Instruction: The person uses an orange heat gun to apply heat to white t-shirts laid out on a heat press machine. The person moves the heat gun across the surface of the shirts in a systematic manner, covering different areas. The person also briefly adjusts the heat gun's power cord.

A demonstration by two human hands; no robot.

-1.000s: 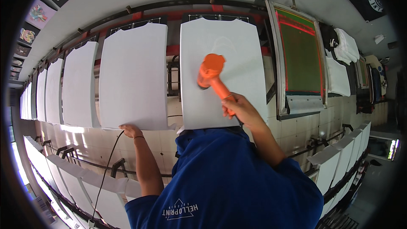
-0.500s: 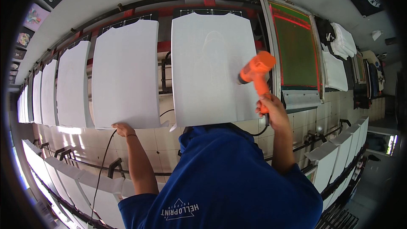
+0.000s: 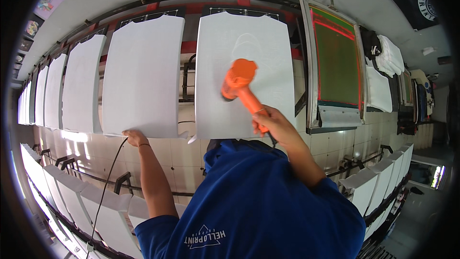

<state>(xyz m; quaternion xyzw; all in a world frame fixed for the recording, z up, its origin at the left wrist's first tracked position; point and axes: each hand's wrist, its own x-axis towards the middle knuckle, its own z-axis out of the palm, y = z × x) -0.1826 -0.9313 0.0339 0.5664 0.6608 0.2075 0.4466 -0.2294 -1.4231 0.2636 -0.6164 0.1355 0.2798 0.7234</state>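
Note:
My right hand (image 3: 274,123) is wrapped round the handle of an orange heat gun (image 3: 243,80). Its dark nozzle points down and left over a white T-shirt (image 3: 215,33), which lies flat on a board in front of me. A faint curved outline shows on the upper part of that shirt. At the near hem of a second white T-shirt (image 3: 143,67), to the left, my left hand (image 3: 135,137) is closed on a black power cord (image 3: 109,177). The cord hangs from it toward the lower left. The fingertips of that hand are partly hidden against the hem.
A framed printing screen (image 3: 338,62) stands right of the shirt, with folded white cloth (image 3: 378,86) beyond it. More shirt-covered boards (image 3: 84,86) line up leftward on a dark rail. Behind me, another row of white boards (image 3: 103,211) runs on both sides.
My right hand has swept the heat gun left, from the shirt's right edge to its middle. The left hand stays by the second shirt's hem with the cord.

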